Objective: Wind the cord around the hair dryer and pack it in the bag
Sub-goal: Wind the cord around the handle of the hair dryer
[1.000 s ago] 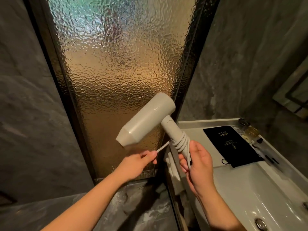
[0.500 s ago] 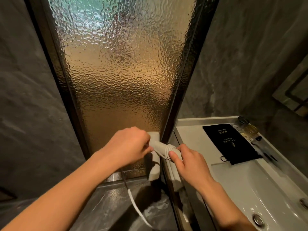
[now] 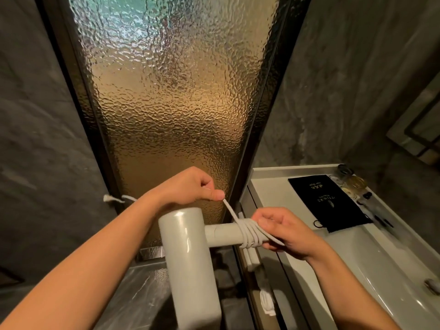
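I see the hair dryer held in mid-air at about 6 o'clock in my view, its pale barrel running down toward the bottom edge and its handle lying level, pointing to 3 o'clock. The cord is wound in several tight turns around the outer end of that handle. My right hand closes around the wrapped end of the handle, fingers curled over the coils from above and the thumb beneath, with one strand passing under the fingers. My left hand sits at 11 o'clock from the coils, fingers pressed into a loose fist, thumb and forefinger pinching a taut run of cord that slants down to the windings. A further length of cord shows beyond the left wrist at 9 o'clock; I cannot tell where it ends. The bag, a flat black pouch with pale lettering and a drawstring loop at its near edge, lies on the flat ledge of the white basin unit at 3 o'clock, well apart from the dryer, its mouth hanging slightly over the bowl. Small toiletry items, too blurred to identify, stand along the ledge just beyond the bag. A textured glass door in a dark frame fills the 12 o'clock sector.
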Tool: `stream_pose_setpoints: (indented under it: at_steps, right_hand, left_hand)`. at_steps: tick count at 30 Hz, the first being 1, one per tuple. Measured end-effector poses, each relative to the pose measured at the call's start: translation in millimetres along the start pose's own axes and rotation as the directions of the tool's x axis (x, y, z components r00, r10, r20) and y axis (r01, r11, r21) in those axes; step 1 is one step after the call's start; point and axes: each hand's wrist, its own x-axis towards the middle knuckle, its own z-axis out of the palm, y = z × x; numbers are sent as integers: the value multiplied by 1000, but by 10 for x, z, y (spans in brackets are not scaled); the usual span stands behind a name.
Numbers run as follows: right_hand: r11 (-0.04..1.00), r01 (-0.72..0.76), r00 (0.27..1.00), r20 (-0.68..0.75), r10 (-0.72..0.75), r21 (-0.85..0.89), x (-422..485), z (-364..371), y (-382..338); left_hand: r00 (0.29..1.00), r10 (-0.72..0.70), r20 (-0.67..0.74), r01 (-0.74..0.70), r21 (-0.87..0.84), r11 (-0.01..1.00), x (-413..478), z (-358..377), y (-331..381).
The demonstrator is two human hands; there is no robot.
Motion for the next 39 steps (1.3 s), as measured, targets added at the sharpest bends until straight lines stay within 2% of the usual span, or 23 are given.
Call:
stream_pose_setpoints:
  at_steps: [2,4,5,7,9,11,12,13,15,17,19,22,26,30,32,34,36,39]
  right_hand:
    - [975,37,999,-33,-31,218,19,50,55]
    - [904,103,991,-122,-57,416,60,105,100]
    - [861,153,981,-181,-72,486,86,140,97]
    - [800,266,941,-324,-96,538,152,201,72]
    - [800,362,863,-497,-94,478,221,244,22]
    - [837,407,741,-668,-69,365,276,248,-6]
    - [869,398,672,-738,-59,293,301,232,14]
    - [909,359,604,-796,-53,212,321,220,34]
    - [982,187,469,-880,-74,17,359,195,122]
    - [984,-27,393,-907,-151,-176,363,196,221]
    - [944,-149,423,-882,-209,-296,337,220,273]
    - [859,-260,555,-796,-240,-441,261,231,271]
    - [688,-325,730,-634,-253,-649,132,191,169]
    - [534,-339,850,-496,-180,-775,76,172,51]
    - [562,-309,885,-448,-126,-767,48,133,11]
    - [664,-247,923,-380,-61,-706,-3,77,-50]
    - [788,-166,962,-273,-3,-593,-63,48,-122]
    - [932,-52,986,-165,-8,-358,-154,62,-183]
  left_hand:
    - [995,-101,-6,100,-79,992,178,107,-498]
    - [960,-279,0,273,-203,940,385,246,-1069]
    - [952,-305,-7,293,-251,923,459,320,-1182]
    - [936,-351,-24,336,-233,913,284,412,-775]
    - [949,-305,-79,280,-230,932,53,500,-346]
    - [975,-145,-168,122,-141,983,-165,547,-260]
    - [975,-116,-189,100,-93,991,-255,559,-261]
    - [970,-117,-213,108,-54,993,-325,569,-272]
    - [970,-69,-234,84,55,995,-418,604,-219]
    - [970,-1,-243,46,179,983,-467,616,-84]
    - [964,60,-257,17,284,959,-514,561,53]
    - [954,182,-238,-56,455,889,-555,393,253]
    - [936,268,-226,-84,597,798,-535,131,371]
    - [924,353,-145,-158,697,700,-438,48,443]
    - [923,357,-142,-160,703,693,-365,-6,464]
    - [931,315,-185,-120,660,742,-274,-90,456]
    - [937,261,-232,-101,534,839,-193,-140,409]
    - [957,202,-210,-139,282,949,-101,-123,284]
